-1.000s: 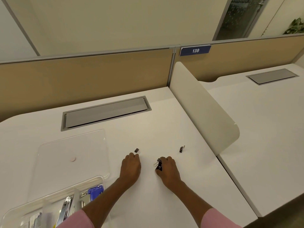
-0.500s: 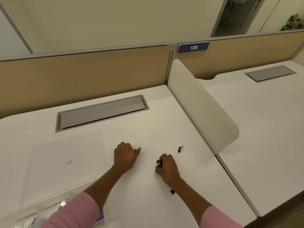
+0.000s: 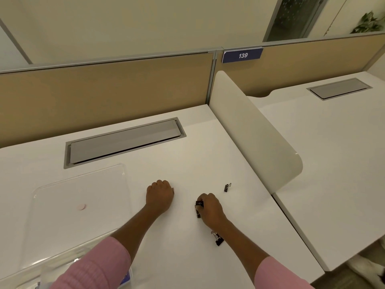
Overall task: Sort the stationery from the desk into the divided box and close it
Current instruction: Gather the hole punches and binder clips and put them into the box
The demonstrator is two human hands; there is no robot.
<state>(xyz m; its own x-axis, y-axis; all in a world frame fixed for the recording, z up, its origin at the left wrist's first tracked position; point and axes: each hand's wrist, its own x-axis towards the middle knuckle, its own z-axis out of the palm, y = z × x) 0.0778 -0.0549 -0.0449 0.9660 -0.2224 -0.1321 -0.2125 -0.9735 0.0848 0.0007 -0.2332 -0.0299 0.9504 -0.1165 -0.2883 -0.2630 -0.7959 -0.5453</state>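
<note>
On the white desk [image 3: 187, 159], my left hand [image 3: 160, 195] is closed in a fist where a small black binder clip lay; the clip is hidden inside it. My right hand [image 3: 211, 209] pinches black binder clips [image 3: 199, 205] at its fingertips. Another binder clip [image 3: 227, 187] lies loose just beyond the right hand. One more binder clip [image 3: 218, 239] lies beside my right forearm. The clear divided box [image 3: 48, 272] sits at the bottom left, mostly hidden by my pink sleeve. Its open lid [image 3: 83, 184] lies flat on the desk behind it.
A grey cable flap [image 3: 125, 140] is set into the desk at the back. A white side divider [image 3: 250, 132] borders the desk on the right, with a neighbouring desk [image 3: 333, 153] beyond. A beige partition [image 3: 104, 90] closes the back.
My left hand slid forward over the small binder clip and closed into a fist; the clip is no longer visible. The view tilted up, so the box dropped mostly out of frame. The right hand barely moved.
</note>
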